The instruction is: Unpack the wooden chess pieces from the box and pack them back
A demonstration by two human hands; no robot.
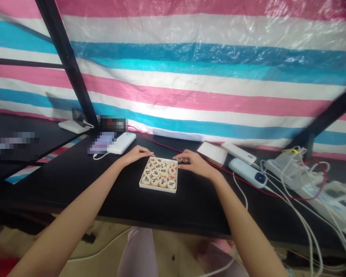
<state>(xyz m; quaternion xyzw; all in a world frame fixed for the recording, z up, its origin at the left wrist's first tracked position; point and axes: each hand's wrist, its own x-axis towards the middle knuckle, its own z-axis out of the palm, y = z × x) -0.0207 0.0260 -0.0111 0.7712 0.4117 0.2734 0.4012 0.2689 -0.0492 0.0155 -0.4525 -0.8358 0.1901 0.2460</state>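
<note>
A shallow pale wooden box (pixel 158 188) lies on the black table (pixel 112 192), filled with several round wooden game pieces (pixel 160 173) marked in black and red. My left hand (pixel 137 153) rests on the table at the box's far left corner, fingers curled against its edge. My right hand (pixel 192 161) is at the box's far right corner, fingers pinched on a small dark-marked round piece (pixel 185 159) just outside the box.
The box's lid (pixel 212 153) lies to the right. Power banks (pixel 247 172), a white power strip (pixel 288 165) and tangled white and red cables crowd the right side. Another power bank (pixel 119 143) sits at left. A striped tarp (pixel 190 77) hangs behind.
</note>
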